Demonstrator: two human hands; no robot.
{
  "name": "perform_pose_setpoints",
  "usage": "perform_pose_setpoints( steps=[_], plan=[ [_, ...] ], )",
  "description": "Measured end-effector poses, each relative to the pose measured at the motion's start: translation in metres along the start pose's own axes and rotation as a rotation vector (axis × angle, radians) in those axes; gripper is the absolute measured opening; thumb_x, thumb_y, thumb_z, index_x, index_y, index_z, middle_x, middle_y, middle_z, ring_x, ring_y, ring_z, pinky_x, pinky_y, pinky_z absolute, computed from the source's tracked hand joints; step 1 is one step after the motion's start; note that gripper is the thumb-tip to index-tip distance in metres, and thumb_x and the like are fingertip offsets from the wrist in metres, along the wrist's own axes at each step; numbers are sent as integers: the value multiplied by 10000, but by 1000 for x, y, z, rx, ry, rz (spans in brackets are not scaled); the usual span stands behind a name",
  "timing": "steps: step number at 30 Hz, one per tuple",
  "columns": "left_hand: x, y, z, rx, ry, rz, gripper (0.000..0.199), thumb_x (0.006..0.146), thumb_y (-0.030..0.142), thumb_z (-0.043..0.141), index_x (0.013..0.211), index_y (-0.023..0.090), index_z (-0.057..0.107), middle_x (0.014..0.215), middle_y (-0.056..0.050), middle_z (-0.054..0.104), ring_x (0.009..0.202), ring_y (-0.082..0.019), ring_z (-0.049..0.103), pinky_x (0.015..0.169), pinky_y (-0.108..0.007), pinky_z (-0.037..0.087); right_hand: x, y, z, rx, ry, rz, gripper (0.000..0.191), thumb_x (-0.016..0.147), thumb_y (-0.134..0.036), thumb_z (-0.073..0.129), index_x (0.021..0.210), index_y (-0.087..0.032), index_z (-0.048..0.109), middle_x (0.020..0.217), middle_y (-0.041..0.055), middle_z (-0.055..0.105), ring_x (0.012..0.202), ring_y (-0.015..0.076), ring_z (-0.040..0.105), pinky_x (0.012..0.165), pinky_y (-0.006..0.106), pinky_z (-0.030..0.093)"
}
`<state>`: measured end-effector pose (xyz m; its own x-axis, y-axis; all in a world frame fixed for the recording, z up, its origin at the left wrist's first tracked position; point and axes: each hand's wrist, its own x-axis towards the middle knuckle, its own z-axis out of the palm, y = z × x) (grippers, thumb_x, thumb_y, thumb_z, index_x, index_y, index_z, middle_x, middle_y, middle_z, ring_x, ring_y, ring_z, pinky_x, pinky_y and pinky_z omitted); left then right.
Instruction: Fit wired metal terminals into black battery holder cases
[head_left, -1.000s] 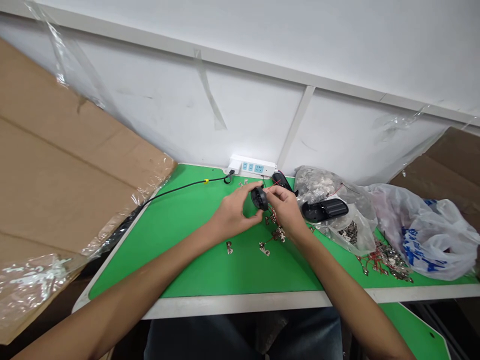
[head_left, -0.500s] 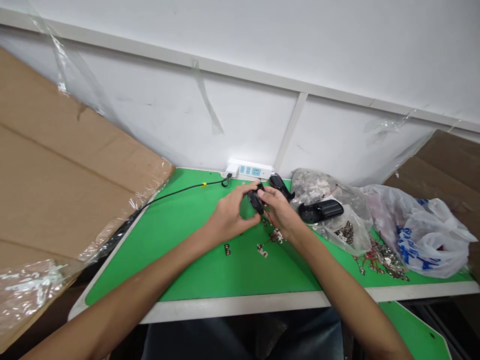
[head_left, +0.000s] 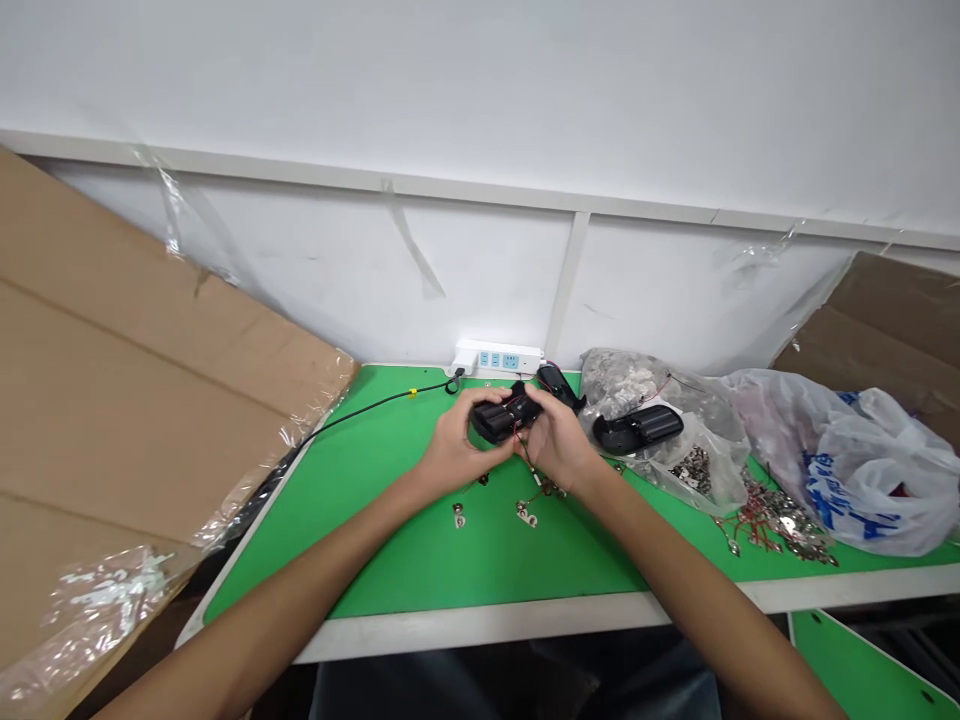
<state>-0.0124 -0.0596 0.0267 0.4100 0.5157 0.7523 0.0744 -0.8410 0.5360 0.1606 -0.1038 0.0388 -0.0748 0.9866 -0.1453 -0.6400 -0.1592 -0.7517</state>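
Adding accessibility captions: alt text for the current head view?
A person's left hand and right hand hold a black casing over a green tabletop scattered with metal pieces. Behind it sit a white power strip and a second casing; to the right, a third casing, a clear bag and a white bag with blue print.

White wall (head_left: 480, 100) crossed by a pale horizontal trim strip (head_left: 480, 197); against it, a green-topped, white-edged workbench (head_left: 405, 580); brown cardboard (head_left: 150, 370) at left.

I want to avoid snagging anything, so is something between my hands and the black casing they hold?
Nothing visible: your left hand and right hand both touch the black casing directly. Thin wires run below it near the right hand; whether any is pinched, I can't tell.
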Motion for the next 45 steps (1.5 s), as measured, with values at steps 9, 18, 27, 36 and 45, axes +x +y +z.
perform_pose_setpoints(
  steps=[9, 18, 27, 36, 45],
  plan=[
    [0, -3, 0, 54, -25, 23, 406, 834, 327, 904, 1169, 244, 691, 1262, -100, 765, 1205, -273, 729, 1116, -468, 571, -5, -9, 10, 83, -58, -11, 267, 1036, -481, 573, 1095, -233, 652, 767, 5, 683, 603, 178, 587, 511, 264, 484],
    [6, 8, -2, 46, -59, -37, 369, 858, 391, 892, 1120, 216, 699, 1084, -68, 753, 1015, -221, 719, 933, -378, 582, -9, -18, 4, 275, -26, 230, 469, 1027, -598, 469, 1100, -168, 641, 828, 113, 702, 664, 214, 581, 499, 284, 461],
    [6, 11, -1, 34, -84, -128, 365, 842, 424, 890, 1074, 211, 705, 1066, -60, 749, 994, -221, 707, 913, -373, 564, -10, -20, 5, 212, -21, 231, 582, 1006, -711, 424, 1088, -177, 639, 839, 127, 701, 703, 239, 592, 515, 309, 481],
    [19, 0, -7, -197, 209, -455, 443, 754, 526, 911, 943, 166, 735, 911, -75, 774, 799, -200, 709, 733, -319, 583, -7, -31, -3, -184, -49, 131, 385, 1037, -532, 547, 1158, -183, 658, 1041, 115, 724, 844, 201, 738, 727, 306, 612],
    [32, -27, -32, -138, 361, -586, 606, 757, 743, 824, 658, 185, 610, 540, 13, 546, 503, -123, 502, 448, -237, 359, -7, -59, -36, -1325, -168, -202, 261, 971, -338, 661, 1187, -198, 705, 1118, 103, 749, 958, 231, 705, 849, 378, 554]
  ],
)
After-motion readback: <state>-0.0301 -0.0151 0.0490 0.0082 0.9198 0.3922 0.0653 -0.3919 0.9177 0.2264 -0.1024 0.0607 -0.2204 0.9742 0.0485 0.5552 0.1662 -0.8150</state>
